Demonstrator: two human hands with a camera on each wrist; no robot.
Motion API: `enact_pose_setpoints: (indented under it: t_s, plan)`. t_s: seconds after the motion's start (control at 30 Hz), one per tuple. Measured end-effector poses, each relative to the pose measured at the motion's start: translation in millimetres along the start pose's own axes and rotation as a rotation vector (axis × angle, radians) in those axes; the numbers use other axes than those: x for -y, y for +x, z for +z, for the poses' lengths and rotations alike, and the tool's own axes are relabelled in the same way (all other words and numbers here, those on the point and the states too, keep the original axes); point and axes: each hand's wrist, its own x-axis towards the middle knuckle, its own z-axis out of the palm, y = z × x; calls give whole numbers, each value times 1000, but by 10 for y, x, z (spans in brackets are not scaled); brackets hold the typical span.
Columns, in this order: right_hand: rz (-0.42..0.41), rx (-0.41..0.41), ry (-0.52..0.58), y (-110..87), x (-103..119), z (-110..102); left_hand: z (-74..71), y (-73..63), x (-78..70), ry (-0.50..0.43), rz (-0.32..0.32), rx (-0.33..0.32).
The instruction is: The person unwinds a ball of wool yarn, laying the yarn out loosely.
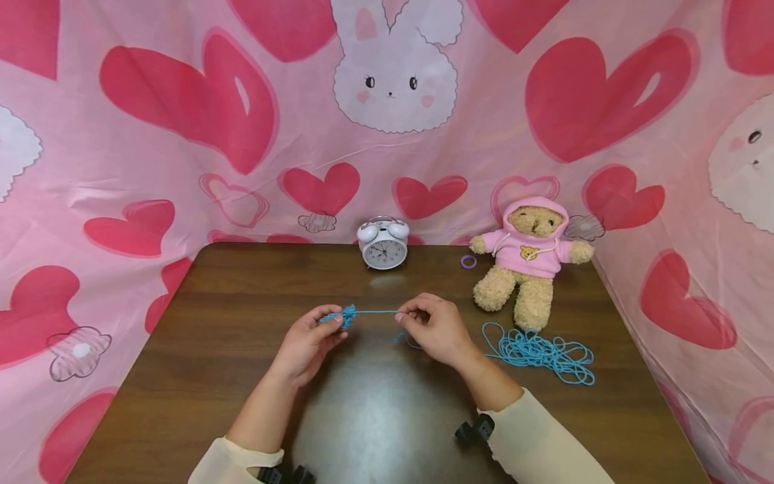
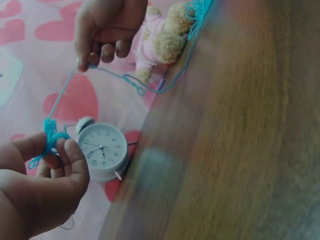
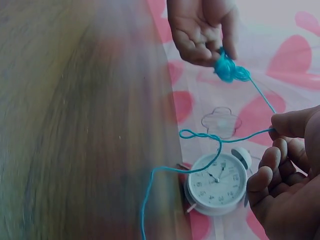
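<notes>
Between thumb and fingers, my left hand point(image 1: 310, 345) pinches a small bunched wad of blue yarn point(image 1: 349, 314). A taut strand point(image 1: 376, 312) runs from that wad to my right hand point(image 1: 437, 329), which pinches it between thumb and forefinger. In the right wrist view the wad point(image 3: 228, 68) looks like several wound loops, gathered at one end. Past the right fingertips the yarn hangs slack with a small twisted loop point(image 3: 199, 134). It leads on to a loose tangle of the same blue yarn point(image 1: 544, 355) lying on the table's right side.
A white twin-bell alarm clock point(image 1: 384, 245) stands at the table's back edge. To its right lie a purple ring point(image 1: 468, 261) and a teddy bear point(image 1: 529, 255) in a pink hoodie. Pink heart-printed cloth point(image 1: 254, 154) hangs behind the brown wooden table point(image 1: 181, 376).
</notes>
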Motion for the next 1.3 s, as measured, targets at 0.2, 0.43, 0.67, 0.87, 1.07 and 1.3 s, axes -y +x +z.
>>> enact_pose_setpoints:
  t_s: [0.2, 0.43, 0.67, 0.87, 1.07, 1.3]
  plan:
    - [3, -25, -31, -24, -56, -139, -48, -30, -13, 15, 9, -4]
    - [10, -44, -56, -70, -109, -302, -85, -42, -25, 14, 3, -17]
    - [14, -69, -107, -126, -148, -485, -145, -39, -55, 12, 6, -39]
    - [5, -109, -137, -199, -220, -640, -227, -44, -85, 23, 19, -44]
    - [52, -119, -140, -278, -291, -807, -325, -63, -105, 26, 20, -57]
    - [99, -146, -190, -404, -375, -997, -415, -83, -123, 15, 40, -67]
